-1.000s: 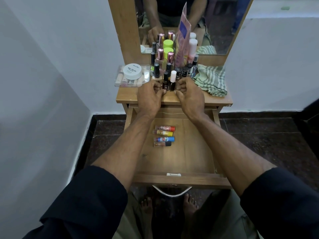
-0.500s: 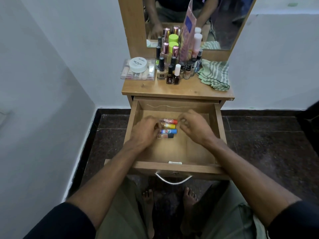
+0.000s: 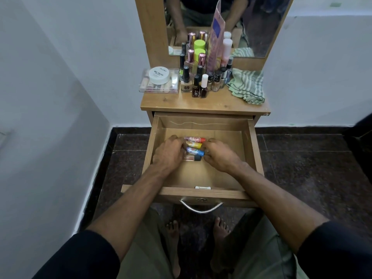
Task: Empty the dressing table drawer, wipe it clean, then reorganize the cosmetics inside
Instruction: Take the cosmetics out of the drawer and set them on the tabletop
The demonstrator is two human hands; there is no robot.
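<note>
1. Wooden and pale brown, the drawer (image 3: pixel 203 121) stands pulled well out from under the dressing table top (image 3: pixel 205 104), with a curved metal handle (image 3: pixel 201 208) on its front

2. Four small tubes lie side by side on the drawer floor, towards the back and left of centre: a red-capped tube (image 3: pixel 196 139) farthest back, then a yellow tube (image 3: pixel 194 144), a blue tube (image 3: pixel 195 151) and a dark-capped tube (image 3: pixel 193 158) nearest the front

3. Both hands are down inside the drawer, one at each end of that row. The left hand (image 3: pixel 169 154) has its fingers curled round the left ends of the tubes; the right hand (image 3: pixel 219 156) has its fingertips bent in against the cap ends. Whether either hand truly grips a tube I cannot tell, since the fingers hide the contact

4. On the table top a clear plastic box (image 3: pixel 159 81) holds several small cosmetic pieces, and a round white jar (image 3: pixel 159 74) marked nail polish sits on its lid

5. Just right of the box stands a tight cluster of nail polish bottles (image 3: pixel 198 87) with taller bottles behind, up against the mirror (image 3: pixel 261 27)

6. Right of the cluster lies a crumpled green striped cloth (image 3: pixel 247 85)
</note>
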